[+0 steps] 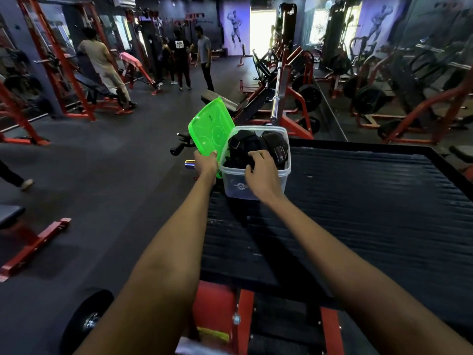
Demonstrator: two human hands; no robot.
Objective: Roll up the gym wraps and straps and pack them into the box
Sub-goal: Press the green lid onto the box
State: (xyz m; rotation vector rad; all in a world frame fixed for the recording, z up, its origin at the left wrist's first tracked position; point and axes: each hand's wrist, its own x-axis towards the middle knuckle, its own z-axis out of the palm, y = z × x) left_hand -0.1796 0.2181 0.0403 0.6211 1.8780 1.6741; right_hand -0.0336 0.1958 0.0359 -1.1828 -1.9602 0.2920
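Item: left hand (pixel 205 162), pinching the near edge of the green lid (pixel 211 128), tilted up and left of the box, I judge to keep the mouth free.

Item: right hand (pixel 258 172), fingers curled over the black rolled wraps (pixel 252 147), apparently pressing them down.

Item: clear box (pixel 238 185), on the far left corner of the ribbed black platform (pixel 358 201), nearly full.
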